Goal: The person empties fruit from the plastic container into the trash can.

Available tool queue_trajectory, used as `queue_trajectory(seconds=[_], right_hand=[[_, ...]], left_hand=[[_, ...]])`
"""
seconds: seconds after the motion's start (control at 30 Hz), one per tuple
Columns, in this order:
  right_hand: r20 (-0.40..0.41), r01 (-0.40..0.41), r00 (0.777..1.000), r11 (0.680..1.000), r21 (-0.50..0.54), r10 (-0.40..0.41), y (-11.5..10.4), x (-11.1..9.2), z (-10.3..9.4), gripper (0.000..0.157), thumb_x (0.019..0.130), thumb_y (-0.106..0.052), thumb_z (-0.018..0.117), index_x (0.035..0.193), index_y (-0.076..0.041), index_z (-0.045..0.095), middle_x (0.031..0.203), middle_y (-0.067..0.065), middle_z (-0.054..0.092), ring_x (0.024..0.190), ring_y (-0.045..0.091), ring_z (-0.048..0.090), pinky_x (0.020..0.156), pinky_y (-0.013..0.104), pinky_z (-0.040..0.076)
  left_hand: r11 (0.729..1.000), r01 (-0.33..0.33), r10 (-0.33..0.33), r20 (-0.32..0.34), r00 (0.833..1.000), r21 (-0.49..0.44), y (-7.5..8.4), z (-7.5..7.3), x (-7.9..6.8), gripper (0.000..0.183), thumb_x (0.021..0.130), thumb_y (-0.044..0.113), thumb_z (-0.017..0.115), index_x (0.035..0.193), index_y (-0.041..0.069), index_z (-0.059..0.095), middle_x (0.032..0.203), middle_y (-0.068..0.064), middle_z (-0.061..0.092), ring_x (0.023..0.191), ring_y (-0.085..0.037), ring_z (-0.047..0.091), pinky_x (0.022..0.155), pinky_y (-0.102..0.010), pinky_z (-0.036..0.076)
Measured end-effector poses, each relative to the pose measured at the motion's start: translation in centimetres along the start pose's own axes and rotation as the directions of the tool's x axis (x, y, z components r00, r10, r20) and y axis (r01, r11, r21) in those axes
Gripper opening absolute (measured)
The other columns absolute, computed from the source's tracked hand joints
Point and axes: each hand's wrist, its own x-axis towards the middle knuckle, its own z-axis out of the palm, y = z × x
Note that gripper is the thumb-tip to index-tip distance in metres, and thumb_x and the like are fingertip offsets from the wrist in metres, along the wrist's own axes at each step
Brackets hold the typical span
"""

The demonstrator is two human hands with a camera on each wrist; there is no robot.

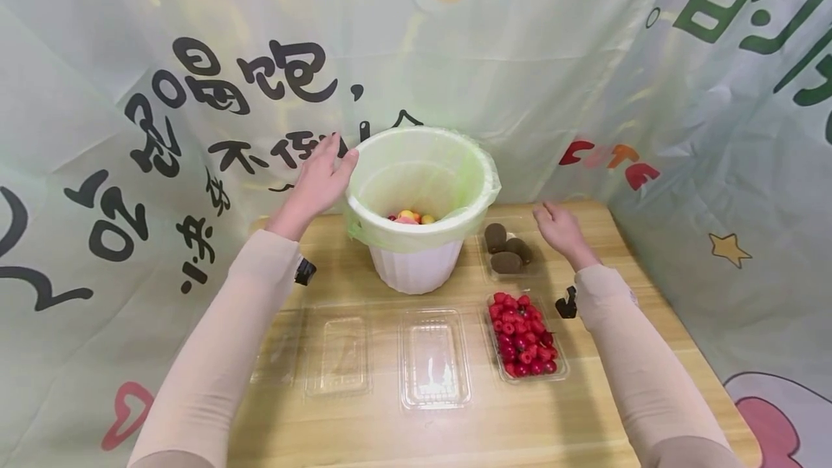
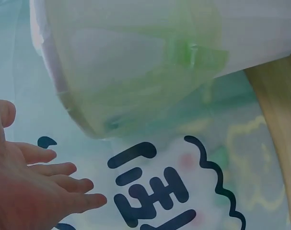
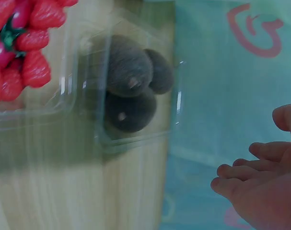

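My left hand (image 1: 320, 178) is raised at the left of the white bucket (image 1: 416, 266), fingers extended and thumb near the rim. In the left wrist view its fingers (image 2: 64, 184) point toward the bucket and hold nothing. My right hand (image 1: 564, 231) hovers right of a transparent plastic box with three brown kiwis (image 1: 507, 261). The right wrist view shows its fingers (image 3: 246, 172) loosely extended, with nothing in them, apart from the kiwi box (image 3: 138, 141). Inside the bucket, yellow and reddish fruits (image 1: 408, 217) show at the bottom; the front wall hides part of them.
A transparent box of raspberries and cherries (image 1: 523, 338) stands in front of the kiwis. Further transparent boxes (image 1: 434, 403) line the front left of the wooden table (image 1: 494, 432), one partly behind my left sleeve. A green liner (image 1: 489, 186) overhangs the bucket rim. Printed curtains (image 1: 533, 78) enclose the table.
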Motion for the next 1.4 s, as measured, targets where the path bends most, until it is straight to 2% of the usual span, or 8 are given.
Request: queue_trajectory(seconds=[0.13, 0.27, 0.57, 0.83, 1.13, 1.4], right_hand=[[0.023, -0.05, 0.998, 0.999, -0.011, 0.05, 1.2, -0.1, 0.1, 0.074, 0.112, -0.043, 0.025, 0.163, 0.009, 0.019, 0.168, 0.037, 0.021, 0.156, 0.056, 0.019, 0.129, 0.063, 0.02], [0.043, -0.067, 0.997, 0.998, -0.017, 0.068, 2.1, -0.1, 0.3, 0.074, 0.112, -0.042, 0.026, 0.162, 0.011, 0.017, 0.167, 0.038, 0.018, 0.156, 0.057, 0.018, 0.129, 0.064, 0.019], [0.093, -0.092, 0.991, 0.994, -0.056, 0.097, 3.9, 0.2, 1.3, 0.073, 0.111, -0.036, 0.031, 0.159, 0.017, 0.02, 0.163, 0.041, 0.024, 0.152, 0.059, 0.023, 0.127, 0.064, 0.024], [0.132, -0.114, 0.984, 0.992, -0.048, 0.119, 5.1, 0.2, 2.0, 0.072, 0.109, -0.032, 0.033, 0.158, 0.019, 0.019, 0.163, 0.043, 0.022, 0.152, 0.061, 0.022, 0.126, 0.066, 0.023], [0.129, -0.039, 0.99, 0.991, -0.13, 0.056, 5.8, 0.4, 3.1, 0.06, 0.107, -0.024, 0.038, 0.147, 0.022, 0.043, 0.154, 0.039, 0.042, 0.144, 0.059, 0.04, 0.121, 0.064, 0.036], [0.149, -0.052, 0.986, 0.992, -0.119, 0.07, 5.8, 0.8, 3.9, 0.058, 0.108, -0.021, 0.04, 0.147, 0.021, 0.043, 0.151, 0.041, 0.044, 0.14, 0.059, 0.045, 0.117, 0.064, 0.04]], left_hand=[[0.999, -0.003, 0.001, 0.044, 0.999, 0.047, -0.1, 0.7, 0.3, 0.082, 0.111, 0.054, 0.031, 0.167, -0.002, 0.012, 0.175, -0.027, 0.008, 0.164, -0.044, 0.005, 0.131, -0.064, 0.004], [0.996, -0.006, -0.002, 0.089, 0.996, 0.091, -0.1, 1.3, 0.4, 0.085, 0.111, 0.055, 0.03, 0.166, -0.006, 0.009, 0.174, -0.03, 0.004, 0.163, -0.047, -0.001, 0.129, -0.068, -0.002], [0.99, -0.01, -0.013, 0.152, 0.988, 0.144, 0.0, 2.6, 0.4, 0.084, 0.111, 0.055, 0.027, 0.166, -0.005, 0.006, 0.173, -0.032, 0.003, 0.161, -0.052, -0.003, 0.129, -0.068, -0.005], [0.982, -0.002, -0.029, 0.158, 0.987, 0.189, -0.2, 3.3, 0.5, 0.084, 0.112, 0.054, 0.027, 0.166, -0.006, 0.005, 0.174, -0.031, -0.001, 0.161, -0.052, -0.004, 0.129, -0.068, -0.005], [0.962, 0.005, -0.05, 0.157, 0.986, 0.272, -0.2, 3.8, 0.6, 0.089, 0.11, 0.058, 0.024, 0.165, -0.008, 0.003, 0.174, -0.03, -0.002, 0.161, -0.053, -0.005, 0.128, -0.07, -0.004], [0.953, 0.005, -0.056, 0.159, 0.986, 0.303, 0.0, 3.7, 0.5, 0.087, 0.111, 0.057, 0.024, 0.165, -0.007, 0.002, 0.175, -0.029, -0.002, 0.161, -0.053, -0.005, 0.128, -0.072, -0.001]])
